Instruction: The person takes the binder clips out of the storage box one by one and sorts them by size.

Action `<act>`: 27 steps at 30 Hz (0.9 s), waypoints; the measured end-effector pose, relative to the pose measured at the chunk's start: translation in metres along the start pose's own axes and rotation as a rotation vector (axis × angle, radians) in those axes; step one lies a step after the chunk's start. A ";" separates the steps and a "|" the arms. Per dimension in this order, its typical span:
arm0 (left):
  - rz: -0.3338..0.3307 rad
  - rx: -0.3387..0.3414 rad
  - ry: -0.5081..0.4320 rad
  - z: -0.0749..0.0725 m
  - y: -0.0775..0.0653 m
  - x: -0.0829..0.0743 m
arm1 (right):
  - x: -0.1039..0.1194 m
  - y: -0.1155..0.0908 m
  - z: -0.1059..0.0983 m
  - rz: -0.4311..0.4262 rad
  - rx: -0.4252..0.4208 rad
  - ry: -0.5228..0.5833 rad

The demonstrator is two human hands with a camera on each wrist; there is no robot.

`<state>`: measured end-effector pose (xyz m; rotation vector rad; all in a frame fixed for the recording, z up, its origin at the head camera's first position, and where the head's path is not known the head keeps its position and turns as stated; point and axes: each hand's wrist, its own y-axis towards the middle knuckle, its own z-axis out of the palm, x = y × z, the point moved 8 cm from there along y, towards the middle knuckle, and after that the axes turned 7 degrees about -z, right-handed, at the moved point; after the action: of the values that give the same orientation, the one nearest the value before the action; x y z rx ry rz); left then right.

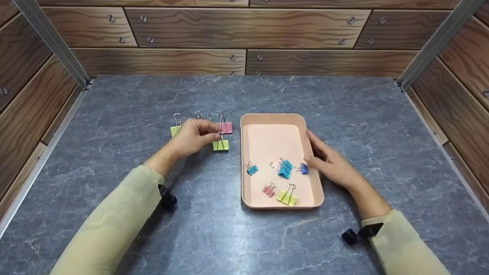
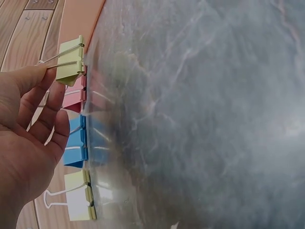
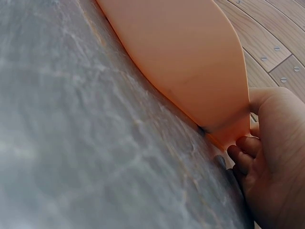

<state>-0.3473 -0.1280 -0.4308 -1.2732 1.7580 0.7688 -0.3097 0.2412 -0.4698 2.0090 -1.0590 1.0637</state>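
My left hand point(image 1: 191, 138) pinches a yellow-green binder clip point(image 1: 221, 145) by its wire handles, between thumb and forefinger. In the left wrist view, that clip point(image 2: 70, 62) hangs above a row of standing clips: a pink binder clip point(image 2: 75, 95), a blue binder clip point(image 2: 76, 140) and another yellow-green clip point(image 2: 78, 195). From the head view, the left hand hides most of this row. A peach tray point(image 1: 273, 141) lies to the right. My right hand point(image 1: 336, 170) grips its right wall, thumb over the rim and the other fingers outside.
Inside the tray's near half lie a small teal clip point(image 1: 251, 169), a large blue clip point(image 1: 284, 169), a small blue clip point(image 1: 304, 169), a pink clip point(image 1: 269, 190) and a yellow-green clip point(image 1: 287, 197). Wood-patterned panels point(image 1: 244, 28) surround the grey marbled table point(image 1: 206, 236).
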 end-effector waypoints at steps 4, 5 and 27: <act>0.000 0.001 0.007 0.003 0.002 0.003 | 0.001 0.000 0.000 -0.002 -0.004 0.003; 0.000 0.004 0.005 0.004 0.002 0.004 | 0.001 0.000 0.000 -0.002 -0.004 0.005; -0.025 0.015 0.017 0.009 0.004 0.008 | -0.001 -0.001 0.000 0.015 0.007 -0.010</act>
<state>-0.3496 -0.1226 -0.4422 -1.2935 1.7547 0.7315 -0.3093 0.2420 -0.4705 2.0167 -1.0790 1.0677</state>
